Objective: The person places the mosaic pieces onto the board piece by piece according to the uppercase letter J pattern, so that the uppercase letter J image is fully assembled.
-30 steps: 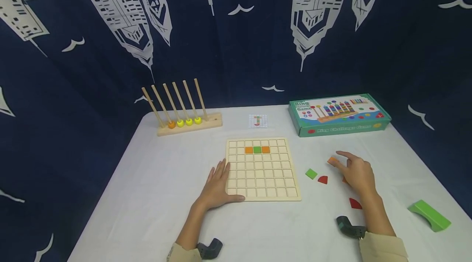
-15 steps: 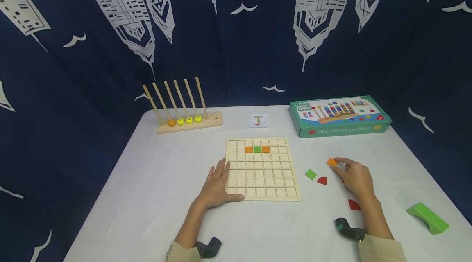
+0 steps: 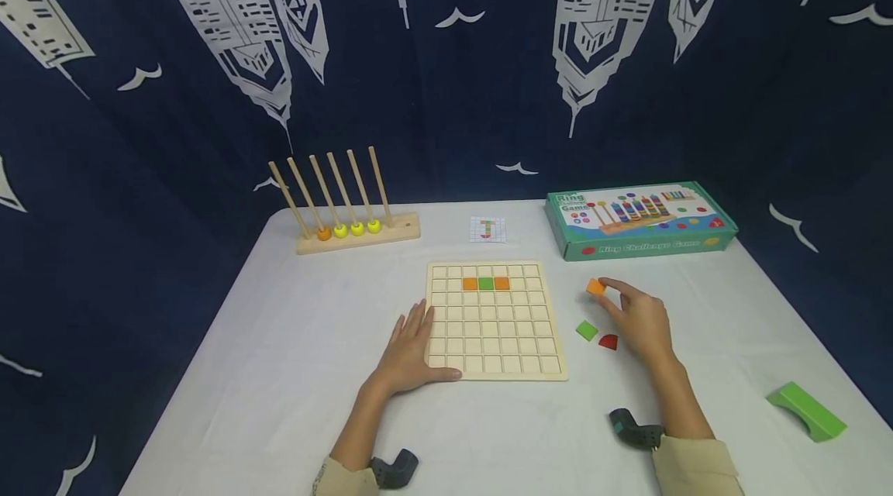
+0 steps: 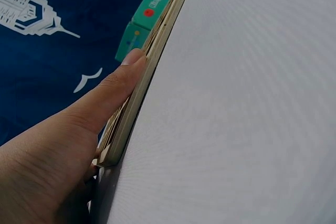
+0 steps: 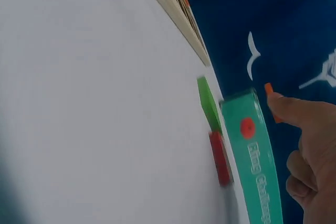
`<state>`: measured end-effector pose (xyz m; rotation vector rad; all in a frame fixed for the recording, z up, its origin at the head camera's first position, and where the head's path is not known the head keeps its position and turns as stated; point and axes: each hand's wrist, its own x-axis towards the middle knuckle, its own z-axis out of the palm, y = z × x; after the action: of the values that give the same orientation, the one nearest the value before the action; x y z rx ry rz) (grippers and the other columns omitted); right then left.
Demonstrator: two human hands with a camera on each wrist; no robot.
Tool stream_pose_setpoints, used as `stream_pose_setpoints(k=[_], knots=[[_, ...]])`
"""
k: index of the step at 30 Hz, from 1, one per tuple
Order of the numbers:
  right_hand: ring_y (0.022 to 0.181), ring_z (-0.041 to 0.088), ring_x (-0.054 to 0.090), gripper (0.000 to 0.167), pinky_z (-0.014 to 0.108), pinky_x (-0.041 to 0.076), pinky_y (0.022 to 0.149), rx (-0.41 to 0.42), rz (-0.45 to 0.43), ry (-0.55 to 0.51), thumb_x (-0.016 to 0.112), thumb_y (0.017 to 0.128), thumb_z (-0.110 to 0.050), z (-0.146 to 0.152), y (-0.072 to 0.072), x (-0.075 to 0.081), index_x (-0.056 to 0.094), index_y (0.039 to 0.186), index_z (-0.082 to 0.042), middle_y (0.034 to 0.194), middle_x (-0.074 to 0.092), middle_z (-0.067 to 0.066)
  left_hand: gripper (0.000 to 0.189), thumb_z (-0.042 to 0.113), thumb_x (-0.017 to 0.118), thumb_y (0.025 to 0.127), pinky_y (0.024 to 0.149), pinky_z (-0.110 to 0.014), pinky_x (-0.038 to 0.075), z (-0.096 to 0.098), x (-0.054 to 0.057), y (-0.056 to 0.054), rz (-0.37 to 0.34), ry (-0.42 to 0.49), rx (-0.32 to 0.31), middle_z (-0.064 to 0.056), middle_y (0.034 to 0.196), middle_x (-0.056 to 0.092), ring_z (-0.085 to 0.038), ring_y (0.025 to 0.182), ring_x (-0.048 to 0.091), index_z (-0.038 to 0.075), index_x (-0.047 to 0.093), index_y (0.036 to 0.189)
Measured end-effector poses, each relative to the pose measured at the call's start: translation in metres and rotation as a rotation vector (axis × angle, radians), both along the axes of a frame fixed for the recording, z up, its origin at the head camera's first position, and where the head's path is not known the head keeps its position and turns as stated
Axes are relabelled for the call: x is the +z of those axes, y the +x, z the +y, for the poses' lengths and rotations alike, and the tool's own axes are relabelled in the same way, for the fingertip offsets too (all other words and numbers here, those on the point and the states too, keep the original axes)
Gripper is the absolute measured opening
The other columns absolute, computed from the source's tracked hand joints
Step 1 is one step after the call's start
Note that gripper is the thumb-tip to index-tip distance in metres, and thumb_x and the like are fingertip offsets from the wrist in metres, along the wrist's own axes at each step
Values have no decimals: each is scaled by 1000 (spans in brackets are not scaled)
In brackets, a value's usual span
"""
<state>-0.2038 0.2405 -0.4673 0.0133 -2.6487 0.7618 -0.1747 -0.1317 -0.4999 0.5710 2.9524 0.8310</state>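
My right hand [image 3: 643,323] pinches an orange square tile [image 3: 595,287] between thumb and fingertips, to the right of the wooden grid board [image 3: 498,330]. In the right wrist view the tile [image 5: 269,87] sticks out past the thumb. My left hand [image 3: 410,353] rests at the board's lower left corner, fingers spread along its left edge. Its thumb lies on the front rim, as the left wrist view confirms. Two orange tiles with a green tile [image 3: 486,284] between them sit in a row of the grid. A green square tile [image 3: 587,331] and a red quarter-round tile [image 3: 608,342] lie near my right hand.
A pattern card [image 3: 487,229] lies behind the board. Back left stands a wooden peg rack [image 3: 359,235] with orange and yellow beads. The green game box [image 3: 642,221] is at back right, and a green arch block [image 3: 807,411] at front right.
My right hand has taken up the orange tile and moved left with it, toward the board. The red piece near that forearm is now hidden. My left hand stays put.
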Motion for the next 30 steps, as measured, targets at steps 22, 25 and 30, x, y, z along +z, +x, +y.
stream_pose_setpoints(k=[22, 25, 30], knots=[[47, 11, 28, 35, 27, 25, 45, 307, -68, -77, 68, 85, -29, -120, -35, -5, 66, 116, -14, 50, 33, -5, 122, 74, 64, 62, 111, -45, 2, 1, 2, 0, -12, -24, 1, -17, 152, 7, -27, 140, 3, -1, 16, 146], [47, 11, 28, 34, 27, 25, 44, 340, -113, -95, 67, 85, -28, -127, -36, -9, 66, 115, -14, 49, 34, -6, 122, 74, 64, 63, 111, -43, 1, 1, 1, 0, -18, -24, 3, -16, 153, 7, -26, 140, 2, 0, 15, 146], [44, 10, 26, 31, 27, 24, 43, 362, -138, -82, 69, 84, -26, -133, -37, -13, 68, 112, -12, 45, 36, -8, 122, 75, 63, 62, 111, -41, 0, 1, 1, 0, -26, -35, 6, -15, 153, 6, -24, 140, 1, 1, 15, 147]])
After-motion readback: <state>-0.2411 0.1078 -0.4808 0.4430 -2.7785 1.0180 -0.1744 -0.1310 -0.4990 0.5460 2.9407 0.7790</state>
